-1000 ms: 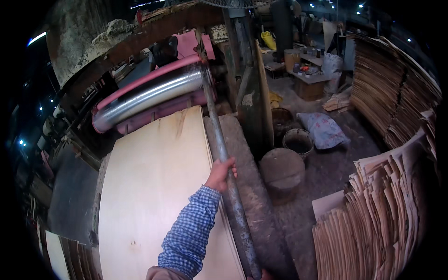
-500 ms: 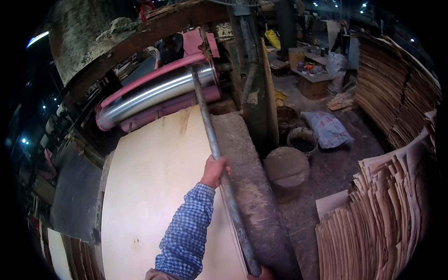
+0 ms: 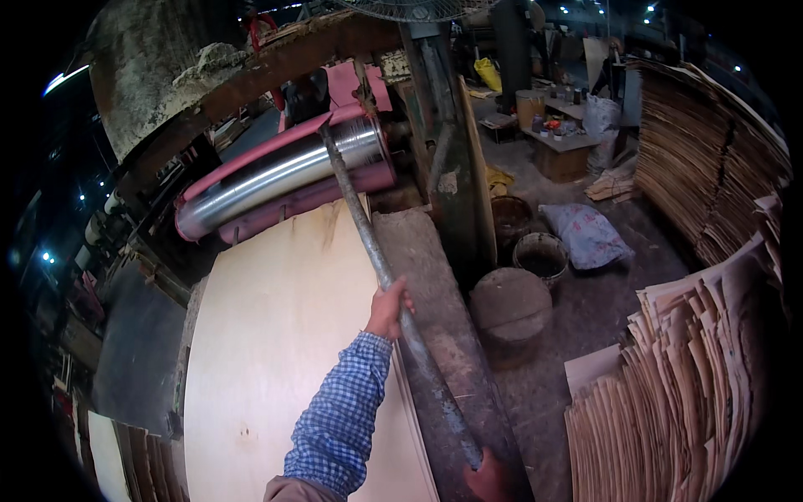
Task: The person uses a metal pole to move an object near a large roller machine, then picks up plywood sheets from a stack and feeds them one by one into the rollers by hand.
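Observation:
A long grey metal pole (image 3: 435,376) slants across the right edge of a pale wood veneer sheet (image 3: 251,351), its far end over a shiny metal roller (image 3: 288,171). My left hand (image 3: 388,309), in a blue checked sleeve, is wrapped round the pole near its middle. At the pole's near end my right hand (image 3: 493,478) is closed on it, partly dim and cut by the lower edge. The veneer lies on a stack with its edges showing along the right side. Pink-coated rollers (image 3: 251,163) sit above and below the metal one.
A concrete-like ledge (image 3: 418,251) runs beside the stack. To the right are a round lid-like slab (image 3: 512,303), a bucket (image 3: 540,255), a filled sack (image 3: 585,236) and tall veneer stacks (image 3: 661,393). A green metal post (image 3: 456,167) stands by the rollers.
The pole's far end has swung left across the roller, while its near end has shifted right and up. My right hand has come further into view; my left hand keeps its grip.

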`<state>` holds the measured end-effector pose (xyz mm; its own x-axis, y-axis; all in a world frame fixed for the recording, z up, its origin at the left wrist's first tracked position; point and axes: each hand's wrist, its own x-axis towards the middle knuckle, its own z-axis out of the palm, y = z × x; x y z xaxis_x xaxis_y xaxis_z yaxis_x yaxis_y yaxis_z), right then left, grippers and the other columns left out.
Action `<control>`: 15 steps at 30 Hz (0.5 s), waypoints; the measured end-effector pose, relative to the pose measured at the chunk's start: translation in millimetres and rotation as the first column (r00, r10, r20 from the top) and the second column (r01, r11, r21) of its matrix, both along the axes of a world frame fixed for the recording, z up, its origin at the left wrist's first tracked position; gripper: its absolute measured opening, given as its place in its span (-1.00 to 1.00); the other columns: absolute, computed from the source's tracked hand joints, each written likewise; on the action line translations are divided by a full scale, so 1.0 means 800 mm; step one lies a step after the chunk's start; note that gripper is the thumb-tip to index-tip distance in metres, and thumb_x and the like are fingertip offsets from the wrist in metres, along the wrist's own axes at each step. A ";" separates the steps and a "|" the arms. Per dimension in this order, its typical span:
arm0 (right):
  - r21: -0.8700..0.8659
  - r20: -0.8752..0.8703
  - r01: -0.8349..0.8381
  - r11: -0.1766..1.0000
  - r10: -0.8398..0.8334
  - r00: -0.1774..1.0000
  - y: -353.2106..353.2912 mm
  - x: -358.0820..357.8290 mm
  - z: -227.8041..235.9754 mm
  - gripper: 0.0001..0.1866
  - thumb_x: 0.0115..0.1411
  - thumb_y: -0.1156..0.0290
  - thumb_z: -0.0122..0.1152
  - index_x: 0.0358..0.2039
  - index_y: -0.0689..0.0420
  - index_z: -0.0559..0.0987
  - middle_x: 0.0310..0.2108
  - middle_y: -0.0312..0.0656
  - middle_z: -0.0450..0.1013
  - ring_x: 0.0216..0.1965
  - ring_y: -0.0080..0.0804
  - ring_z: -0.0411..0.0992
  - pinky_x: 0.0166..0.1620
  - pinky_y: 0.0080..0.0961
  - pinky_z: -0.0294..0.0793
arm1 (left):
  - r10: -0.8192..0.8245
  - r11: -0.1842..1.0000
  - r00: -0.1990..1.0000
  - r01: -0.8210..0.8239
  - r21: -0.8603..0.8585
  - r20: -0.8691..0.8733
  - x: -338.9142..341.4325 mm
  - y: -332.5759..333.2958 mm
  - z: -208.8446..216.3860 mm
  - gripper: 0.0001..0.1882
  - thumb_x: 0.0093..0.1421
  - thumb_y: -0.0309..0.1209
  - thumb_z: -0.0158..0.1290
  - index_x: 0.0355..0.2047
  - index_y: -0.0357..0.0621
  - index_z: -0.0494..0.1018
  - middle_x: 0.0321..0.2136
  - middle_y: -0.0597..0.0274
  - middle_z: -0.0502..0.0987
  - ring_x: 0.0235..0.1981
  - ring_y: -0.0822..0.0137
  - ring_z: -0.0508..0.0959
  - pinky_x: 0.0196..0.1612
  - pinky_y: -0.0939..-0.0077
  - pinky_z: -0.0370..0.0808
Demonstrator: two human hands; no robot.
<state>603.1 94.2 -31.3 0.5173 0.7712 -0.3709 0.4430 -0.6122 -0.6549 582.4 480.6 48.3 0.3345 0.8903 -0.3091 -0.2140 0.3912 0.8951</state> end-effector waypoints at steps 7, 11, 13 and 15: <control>0.167 -0.269 -0.008 0.986 0.053 0.962 0.011 -0.004 -0.042 -0.54 0.02 0.23 0.23 -0.09 0.18 0.48 -0.28 0.17 0.49 -0.20 0.11 0.46 -0.17 -0.17 0.45 | 0.024 0.999 0.997 -0.021 0.047 -0.069 -0.011 0.021 -0.007 -0.79 0.14 -0.35 0.07 -0.36 -0.14 0.27 -0.61 0.28 0.35 -0.68 0.41 0.40 -0.66 0.48 0.41; 0.172 -0.225 -0.086 0.981 0.124 0.966 0.042 -0.016 -0.029 -0.66 -0.01 0.28 0.28 -0.29 0.20 0.43 -0.59 -0.21 0.47 -0.57 -0.32 0.45 -0.45 -0.31 0.45 | 0.028 0.998 0.982 -0.015 0.069 -0.185 -0.023 0.041 -0.014 -0.80 0.17 -0.34 0.03 -0.38 -0.11 0.24 -0.65 0.28 0.32 -0.72 0.41 0.35 -0.67 0.47 0.41; 0.111 -0.301 -0.072 0.991 0.102 0.948 0.050 -0.018 -0.044 -0.66 -0.01 0.25 0.28 -0.32 0.21 0.44 -0.62 -0.22 0.45 -0.59 -0.39 0.44 -0.49 -0.37 0.44 | 0.042 0.993 0.976 -0.016 0.118 -0.216 -0.019 0.048 -0.018 -0.80 0.17 -0.34 0.03 -0.39 -0.13 0.25 -0.64 0.28 0.32 -0.72 0.40 0.36 -0.68 0.47 0.40; 0.050 -0.458 -0.032 0.998 0.052 0.887 0.055 -0.011 -0.041 -0.56 -0.04 0.17 0.29 -0.24 0.21 0.46 -0.44 -0.01 0.48 -0.37 -0.17 0.48 -0.30 -0.29 0.44 | 0.076 0.987 0.965 -0.036 0.159 -0.249 -0.015 0.050 -0.016 -0.80 0.16 -0.34 0.02 -0.41 -0.15 0.25 -0.65 0.27 0.32 -0.72 0.39 0.37 -0.69 0.46 0.40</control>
<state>594.5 138.3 -63.8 0.2636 0.8074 -0.5279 0.1119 -0.5692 -0.8146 570.7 520.4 35.2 0.2109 0.9483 -0.2372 0.0100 0.2406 0.9706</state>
